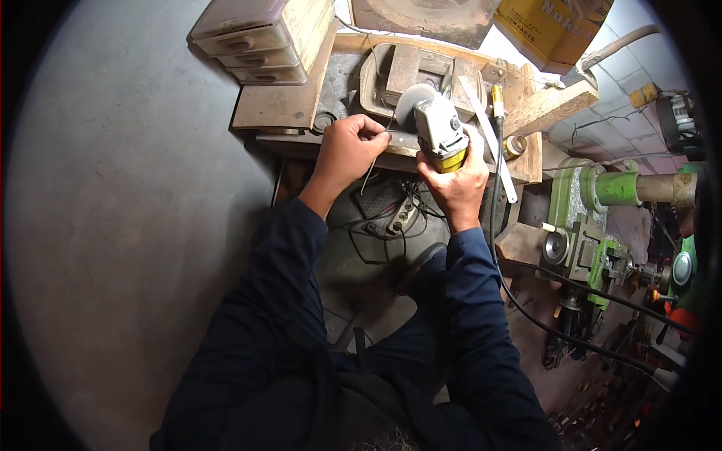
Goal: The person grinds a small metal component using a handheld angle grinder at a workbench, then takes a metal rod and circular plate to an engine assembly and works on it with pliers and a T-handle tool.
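Note:
My left hand [347, 154] is closed in a pinch on a thin dark rod [368, 176], which sticks out below the fingers and reaches up toward the grinder. In my right hand [457, 184] is an angle grinder [438, 124] with a pale metal head and a yellow body, gripped by the body. Its thin round disc [413, 104] faces the rod's upper end; whether they touch I cannot tell. Both hands are at the front edge of the workbench [274, 107]. Behind the disc, a worn metal vise-like block [403, 71] sits in a tray.
A drawer box [252, 41] stands at the back left. Right of the grinder lie a long metal strip [505, 169], a yellow-ended tool [497, 98] with a black cord, and a small jar [514, 146]. Below are a power strip [402, 216] and tangled cables. A green machine [575, 188] stands at right.

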The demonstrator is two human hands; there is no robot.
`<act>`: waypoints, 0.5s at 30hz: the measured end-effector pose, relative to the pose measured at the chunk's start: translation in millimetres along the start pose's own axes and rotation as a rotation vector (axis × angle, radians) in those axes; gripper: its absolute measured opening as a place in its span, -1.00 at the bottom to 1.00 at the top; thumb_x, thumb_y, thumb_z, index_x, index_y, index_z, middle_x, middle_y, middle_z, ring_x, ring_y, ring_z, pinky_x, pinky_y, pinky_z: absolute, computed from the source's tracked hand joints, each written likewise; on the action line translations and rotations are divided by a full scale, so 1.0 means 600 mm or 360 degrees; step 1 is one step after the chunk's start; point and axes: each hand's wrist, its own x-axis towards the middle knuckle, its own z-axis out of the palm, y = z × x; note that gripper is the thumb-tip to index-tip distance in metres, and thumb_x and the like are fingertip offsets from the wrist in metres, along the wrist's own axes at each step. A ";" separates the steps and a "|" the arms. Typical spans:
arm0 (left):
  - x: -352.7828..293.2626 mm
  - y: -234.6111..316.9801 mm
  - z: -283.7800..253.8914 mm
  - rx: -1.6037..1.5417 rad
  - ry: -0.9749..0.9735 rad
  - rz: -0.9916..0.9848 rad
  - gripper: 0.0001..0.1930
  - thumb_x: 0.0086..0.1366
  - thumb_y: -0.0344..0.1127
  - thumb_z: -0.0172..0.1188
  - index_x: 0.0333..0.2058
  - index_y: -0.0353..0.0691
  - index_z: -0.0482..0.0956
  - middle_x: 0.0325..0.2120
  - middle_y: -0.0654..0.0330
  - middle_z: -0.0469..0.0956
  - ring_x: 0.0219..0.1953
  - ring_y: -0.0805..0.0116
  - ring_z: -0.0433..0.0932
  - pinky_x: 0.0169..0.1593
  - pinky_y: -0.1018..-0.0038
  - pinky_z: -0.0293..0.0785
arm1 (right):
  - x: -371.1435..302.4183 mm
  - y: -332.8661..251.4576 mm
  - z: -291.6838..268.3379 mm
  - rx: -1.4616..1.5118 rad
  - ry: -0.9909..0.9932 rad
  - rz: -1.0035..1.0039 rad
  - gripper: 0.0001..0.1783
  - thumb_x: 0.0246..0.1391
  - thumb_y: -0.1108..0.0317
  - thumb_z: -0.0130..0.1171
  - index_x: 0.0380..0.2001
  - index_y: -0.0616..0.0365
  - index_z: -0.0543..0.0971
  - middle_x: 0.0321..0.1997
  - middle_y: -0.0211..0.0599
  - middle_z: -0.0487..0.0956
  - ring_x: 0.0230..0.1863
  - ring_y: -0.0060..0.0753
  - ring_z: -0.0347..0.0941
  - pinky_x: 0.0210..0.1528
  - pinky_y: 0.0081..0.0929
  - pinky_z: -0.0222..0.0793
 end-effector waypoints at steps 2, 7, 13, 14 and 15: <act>0.003 -0.005 0.000 -0.0093 -0.0047 -0.0023 -0.90 0.26 -0.42 0.33 -0.34 -0.35 0.65 -0.51 0.27 0.65 -0.50 0.63 0.54 -0.41 0.64 0.45 | 0.001 0.000 -0.001 0.0063 0.0037 0.0086 -0.25 -0.30 0.27 0.54 0.03 0.19 0.46 -0.17 -0.09 0.65 -0.17 -0.15 0.65 -0.07 -0.30 0.55; 0.003 0.003 -0.005 -0.0619 -0.0185 -0.0285 -0.93 0.28 -0.45 0.31 -0.33 -0.31 0.62 -0.51 0.26 0.61 -0.58 0.65 0.46 -0.52 0.69 0.35 | 0.001 0.001 0.000 -0.0055 0.0080 0.0107 -0.25 -0.29 0.23 0.53 0.03 0.21 0.47 -0.19 -0.08 0.66 -0.19 -0.15 0.66 -0.09 -0.30 0.56; 0.002 0.015 -0.011 -0.0746 -0.0245 -0.0366 -0.93 0.28 -0.46 0.31 -0.32 -0.31 0.61 -0.55 0.25 0.59 -0.62 0.68 0.41 -0.58 0.74 0.28 | 0.002 -0.011 -0.004 -0.0045 -0.0027 0.0224 -0.13 -0.25 0.19 0.54 0.12 0.35 0.40 -0.12 0.01 0.64 -0.14 -0.19 0.63 0.00 -0.34 0.52; 0.002 0.015 -0.012 -0.0746 -0.0245 -0.0366 -0.93 0.28 -0.46 0.31 -0.32 -0.31 0.61 -0.55 0.25 0.59 -0.62 0.68 0.41 -0.58 0.74 0.28 | 0.002 -0.012 -0.004 -0.0034 -0.0032 0.0242 -0.13 -0.26 0.19 0.54 0.12 0.35 0.40 -0.12 0.01 0.64 -0.13 -0.19 0.63 0.00 -0.34 0.51; 0.002 0.015 -0.012 -0.0730 -0.0244 -0.0368 -0.93 0.28 -0.46 0.31 -0.32 -0.31 0.61 -0.55 0.26 0.59 -0.63 0.67 0.41 -0.57 0.74 0.28 | 0.002 -0.012 -0.004 -0.0035 -0.0031 0.0243 -0.13 -0.26 0.19 0.54 0.12 0.35 0.40 -0.12 0.01 0.64 -0.13 -0.19 0.63 0.00 -0.34 0.51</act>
